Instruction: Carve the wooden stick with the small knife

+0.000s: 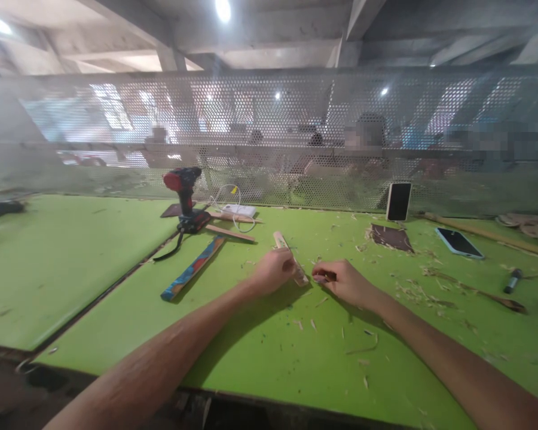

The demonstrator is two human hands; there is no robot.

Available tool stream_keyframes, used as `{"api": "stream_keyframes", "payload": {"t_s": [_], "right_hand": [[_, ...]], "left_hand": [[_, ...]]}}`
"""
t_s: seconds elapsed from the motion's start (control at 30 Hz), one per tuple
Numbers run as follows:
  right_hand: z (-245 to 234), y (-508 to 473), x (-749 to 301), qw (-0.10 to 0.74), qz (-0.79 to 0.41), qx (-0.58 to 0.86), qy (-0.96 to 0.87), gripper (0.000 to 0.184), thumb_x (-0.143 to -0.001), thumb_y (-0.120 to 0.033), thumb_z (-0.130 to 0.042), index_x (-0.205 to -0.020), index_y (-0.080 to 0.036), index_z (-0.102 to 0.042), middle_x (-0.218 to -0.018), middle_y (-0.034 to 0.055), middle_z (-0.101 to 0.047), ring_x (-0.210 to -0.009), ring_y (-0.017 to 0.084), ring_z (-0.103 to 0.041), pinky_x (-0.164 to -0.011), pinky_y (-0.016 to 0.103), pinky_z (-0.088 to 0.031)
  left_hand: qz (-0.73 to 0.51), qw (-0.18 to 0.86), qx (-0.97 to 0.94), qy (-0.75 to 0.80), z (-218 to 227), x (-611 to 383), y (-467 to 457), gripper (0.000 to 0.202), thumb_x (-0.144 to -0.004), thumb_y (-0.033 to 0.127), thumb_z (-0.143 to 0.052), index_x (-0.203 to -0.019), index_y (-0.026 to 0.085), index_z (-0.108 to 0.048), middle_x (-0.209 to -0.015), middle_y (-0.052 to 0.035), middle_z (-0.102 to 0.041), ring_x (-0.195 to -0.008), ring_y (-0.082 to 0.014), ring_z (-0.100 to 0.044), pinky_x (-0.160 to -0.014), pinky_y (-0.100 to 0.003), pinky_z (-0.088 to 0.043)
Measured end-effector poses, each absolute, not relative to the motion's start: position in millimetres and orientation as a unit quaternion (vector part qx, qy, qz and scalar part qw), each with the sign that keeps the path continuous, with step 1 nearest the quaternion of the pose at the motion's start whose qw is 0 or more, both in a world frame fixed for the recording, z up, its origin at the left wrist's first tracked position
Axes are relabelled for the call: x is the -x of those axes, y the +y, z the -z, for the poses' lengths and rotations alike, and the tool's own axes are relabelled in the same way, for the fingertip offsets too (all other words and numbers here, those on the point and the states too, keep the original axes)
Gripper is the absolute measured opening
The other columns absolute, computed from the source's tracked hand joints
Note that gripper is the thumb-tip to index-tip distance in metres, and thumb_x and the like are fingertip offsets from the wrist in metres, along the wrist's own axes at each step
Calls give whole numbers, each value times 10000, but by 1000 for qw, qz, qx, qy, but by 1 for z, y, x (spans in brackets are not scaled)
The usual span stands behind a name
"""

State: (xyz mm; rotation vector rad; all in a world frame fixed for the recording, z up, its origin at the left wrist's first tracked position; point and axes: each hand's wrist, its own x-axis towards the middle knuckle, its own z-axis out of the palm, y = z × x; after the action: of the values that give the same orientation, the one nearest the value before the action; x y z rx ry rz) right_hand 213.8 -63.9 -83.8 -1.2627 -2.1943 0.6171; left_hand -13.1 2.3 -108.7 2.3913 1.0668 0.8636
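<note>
My left hand (275,269) is closed on a narrow, flat wooden strip (301,276), which slants across the green tabletop. The strip's far end shows beyond my knuckles and its near end shows by my fingertips. Just right of that near end, my right hand (341,278) rests low over the table with its fingers curled together. Something small and greyish shows at its fingertips, too blurred to name. A small gap lies between my right fingers and the strip. Wood shavings are scattered around both hands.
A red-and-black cordless drill (186,203) stands back left, near a blue patterned bar (192,269) and a white power strip (238,210). Right are a brown sandpaper-like sheet (391,237), two phones, one upright (399,202), one flat (459,243), a wooden spoon (504,301) and a marker (513,280).
</note>
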Motion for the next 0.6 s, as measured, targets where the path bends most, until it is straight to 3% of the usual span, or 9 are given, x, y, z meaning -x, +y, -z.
{"api": "stream_keyframes", "payload": {"t_s": [0.4, 0.6], "right_hand": [[81, -64, -213, 254, -239, 476, -807, 288, -987, -365, -597, -908, -145, -765, -760, 68, -700, -613, 153, -521, -601, 304, -382], [81, -65, -213, 245, -249, 481, -804, 318, -993, -420, -610, -936, -149, -768, -771, 63, -697, -619, 151, -522, -612, 306, -376]], "left_hand": [[-280, 168, -856, 402, 102, 11, -1, 196, -818, 71, -640, -707, 184, -525, -806, -38, -623, -709, -144, -519, -649, -243, -358], [-281, 174, -854, 402, 103, 10, -2, 217, -813, 87, -643, -703, 197, -493, -816, -33, -612, -717, -147, -497, -657, -252, -357]]}}
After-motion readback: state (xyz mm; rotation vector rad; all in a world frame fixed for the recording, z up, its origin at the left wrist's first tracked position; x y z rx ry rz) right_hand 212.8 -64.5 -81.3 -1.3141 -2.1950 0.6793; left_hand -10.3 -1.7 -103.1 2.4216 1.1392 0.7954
